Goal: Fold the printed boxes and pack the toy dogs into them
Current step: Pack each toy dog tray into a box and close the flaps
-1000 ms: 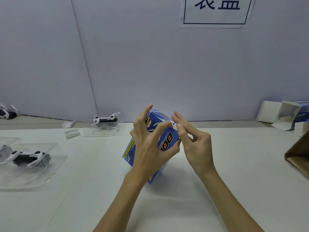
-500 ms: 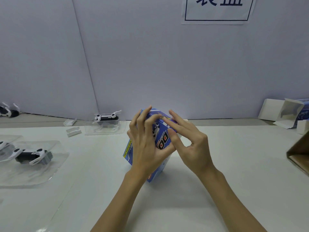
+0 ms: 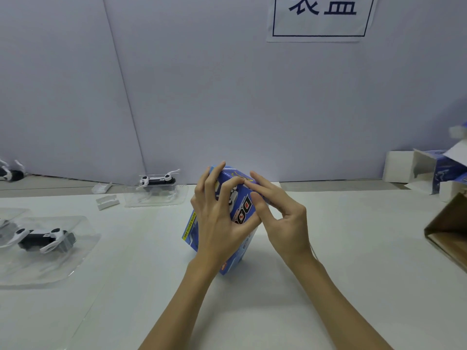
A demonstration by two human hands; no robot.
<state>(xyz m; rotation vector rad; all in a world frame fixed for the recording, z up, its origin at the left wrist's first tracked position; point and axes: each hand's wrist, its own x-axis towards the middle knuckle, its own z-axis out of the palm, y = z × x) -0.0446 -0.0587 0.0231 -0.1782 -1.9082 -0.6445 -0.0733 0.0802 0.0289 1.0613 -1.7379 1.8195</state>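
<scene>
Blue box (image 3: 240,213): printed cardboard, stood on end near the middle of the white table (image 3: 353,248), tilted, with its top leaning away toward the wall.
Long axis: run from the lower corner near the wrists up to the top end under the fingertips — roughly upright, leaning back.
Left hand (image 3: 214,223): wrapped round the left side and front of the box, fingers curled over the upper edge, thumb laid across the printed face — a clamped hold on the box.
Right hand (image 3: 283,223): set at the upper right corner, fingertips pressed on the top end, thumb against the printed face; fingers bent onto the box, not spread free.
Key relation: the top end lies directly beneath both sets of fingertips, so the closing flap — hidden under the fingers — is judged to be reached by the right hand while the body is steadied by the left.
Step in hand: the top closure is judged to be in progress; whether the flap is fully tucked cannot be told.
Toy dogs: one (image 3: 43,238) is seen in a clear tray at the left, well apart from the box; another (image 3: 156,179) is seen farther back near the wall.
Contents: whether a dog is already inside cannot be told.
</scene>
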